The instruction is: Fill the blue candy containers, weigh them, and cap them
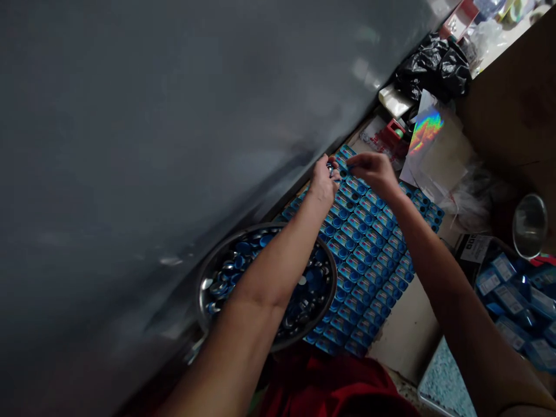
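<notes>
My left hand [325, 180] is curled around a few small round blue-and-silver pieces that show between its fingers. Beside it, my right hand [374, 171] has thumb and fingers pinched together over the far end of the rows. What it pinches, if anything, is too small to make out. Below both hands lie many blue printed cards [367, 267] in tight rows, most with a round blue piece or dark round spot on them. Under my left forearm stands a round metal bowl [333, 278], filled with loose round blue-and-silver pieces [222, 284]; the forearm hides its middle.
A grey wall [174, 116] runs along the left. Toward the back right are a black plastic bag [434, 66], a red tape dispenser [395, 132] and a shiny rainbow sheet [428, 130]. At right, blue packages [512, 298] fill a box near a clear cup [530, 226].
</notes>
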Demonstrator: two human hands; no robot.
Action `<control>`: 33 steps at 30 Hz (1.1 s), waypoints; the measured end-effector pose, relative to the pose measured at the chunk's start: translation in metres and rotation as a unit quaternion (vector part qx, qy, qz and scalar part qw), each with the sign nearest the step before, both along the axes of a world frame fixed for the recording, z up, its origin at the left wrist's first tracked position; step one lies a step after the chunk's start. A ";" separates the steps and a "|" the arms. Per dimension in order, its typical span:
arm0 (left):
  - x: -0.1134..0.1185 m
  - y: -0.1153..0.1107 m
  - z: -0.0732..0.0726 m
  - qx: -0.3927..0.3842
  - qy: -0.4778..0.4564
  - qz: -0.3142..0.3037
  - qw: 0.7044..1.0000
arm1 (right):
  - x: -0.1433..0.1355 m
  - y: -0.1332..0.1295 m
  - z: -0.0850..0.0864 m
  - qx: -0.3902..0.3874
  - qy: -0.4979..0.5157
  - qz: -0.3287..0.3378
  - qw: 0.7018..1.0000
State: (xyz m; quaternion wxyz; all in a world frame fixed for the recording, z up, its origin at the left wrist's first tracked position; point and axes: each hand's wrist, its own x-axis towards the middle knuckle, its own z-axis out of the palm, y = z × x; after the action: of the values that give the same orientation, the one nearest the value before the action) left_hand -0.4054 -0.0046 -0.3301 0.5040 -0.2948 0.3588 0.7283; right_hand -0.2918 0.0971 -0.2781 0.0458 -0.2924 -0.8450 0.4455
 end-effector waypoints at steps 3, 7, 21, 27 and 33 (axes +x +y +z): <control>-0.007 -0.006 0.003 -0.027 -0.029 -0.022 0.999 | 0.017 0.018 -0.016 0.100 -0.106 -0.063 0.987; -0.004 -0.017 0.004 -0.029 -0.042 -0.043 0.998 | 0.032 -0.007 -0.047 0.190 -0.251 -0.003 0.949; -0.006 -0.021 0.018 0.082 -0.019 -0.071 0.994 | 0.001 0.002 -0.051 0.163 -0.375 -0.019 0.912; 0.013 -0.021 0.020 0.093 0.052 -0.002 0.994 | 0.017 -0.054 -0.045 -0.036 -0.072 -0.130 0.988; 0.022 -0.003 0.021 0.067 0.074 0.114 0.988 | 0.005 -0.055 -0.038 -0.206 0.034 -0.163 0.964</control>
State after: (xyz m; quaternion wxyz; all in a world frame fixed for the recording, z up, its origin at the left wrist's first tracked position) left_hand -0.3836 -0.0072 -0.3096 0.4083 -0.2445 0.3090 0.8234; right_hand -0.2869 0.0426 -0.3162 0.0851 -0.4137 -0.6737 0.6065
